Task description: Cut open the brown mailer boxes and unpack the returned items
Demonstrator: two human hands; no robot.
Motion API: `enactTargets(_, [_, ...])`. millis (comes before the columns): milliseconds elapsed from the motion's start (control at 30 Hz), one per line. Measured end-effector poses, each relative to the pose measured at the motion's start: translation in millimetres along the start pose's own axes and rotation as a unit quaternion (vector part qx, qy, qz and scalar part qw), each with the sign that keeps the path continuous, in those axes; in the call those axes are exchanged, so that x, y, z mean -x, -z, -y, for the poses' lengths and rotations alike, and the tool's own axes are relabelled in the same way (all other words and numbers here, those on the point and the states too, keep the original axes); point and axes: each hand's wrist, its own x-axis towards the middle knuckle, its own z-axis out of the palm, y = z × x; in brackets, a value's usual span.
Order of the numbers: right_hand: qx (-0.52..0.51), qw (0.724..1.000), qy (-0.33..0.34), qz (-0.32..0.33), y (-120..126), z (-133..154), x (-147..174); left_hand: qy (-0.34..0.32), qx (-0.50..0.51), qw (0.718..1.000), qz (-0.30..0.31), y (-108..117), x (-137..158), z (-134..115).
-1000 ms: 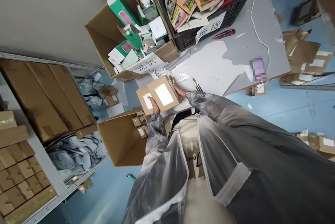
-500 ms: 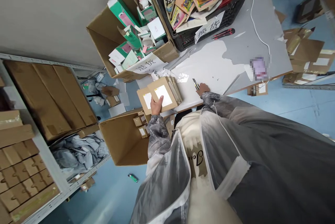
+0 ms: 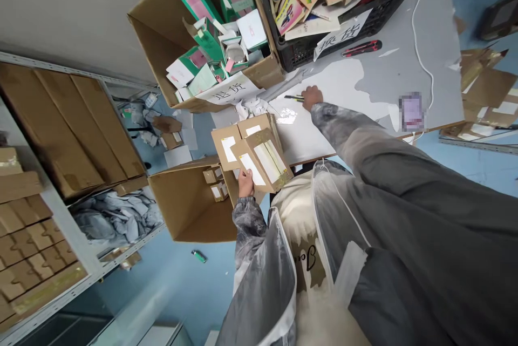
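My left hand (image 3: 245, 183) grips the lower left edge of a small cardboard box (image 3: 262, 140), which is tilted toward my body. White labels and strips of tape show on this box. Behind it, more flat cardboard boxes (image 3: 224, 136) with white labels lie at the near edge of the table. Further forward, my right hand (image 3: 312, 99) is closed around a box cutter (image 3: 294, 97) whose tip points left, low over the white table top (image 3: 335, 87). A crumpled scrap of clear plastic (image 3: 286, 115) lies just below the cutter.
An open carton (image 3: 141, 25) of green and white product boxes stands at the far left, beside a black crate (image 3: 301, 55) of books. A red and black box cutter (image 3: 362, 48) lies by the crate. Below the table's left end stands a large open carton (image 3: 190, 200).
My left hand has raised a box off the stack and tipped it toward me, so its taped side shows. The right hand has moved forward with the box cutter, away from my body.
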Motion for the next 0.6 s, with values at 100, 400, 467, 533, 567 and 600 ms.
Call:
enactTargets(100, [-0.043, 0.999, 0.011, -0.027, 23, 3, -33, 0.036, 0.002, 0.999, -0.031, -9, 21, 1])
enactTargets(400, [-0.123, 0.991, -0.029, -0.046, 11, -25, 71, -0.016, 0.032, 0.997, 0.066, -83, 47, -6])
enactTargets(467, [-0.289, 0.949, -0.124, -0.005, -5, -37, 126, -0.041, 0.034, 0.994, 0.097, -108, 40, -8])
enactTargets(533, [-0.416, 0.884, -0.203, 0.057, -17, -47, 179, -0.057, 0.035, 0.99, 0.121, -135, 29, -11])
enactTargets(567, [-0.429, 0.877, -0.206, 0.071, -22, -51, 202, -0.059, 0.033, 0.989, 0.129, -148, 22, -12])
enactTargets(600, [-0.431, 0.877, -0.2, 0.073, -25, -54, 220, -0.058, 0.03, 0.989, 0.135, -161, 15, -14])
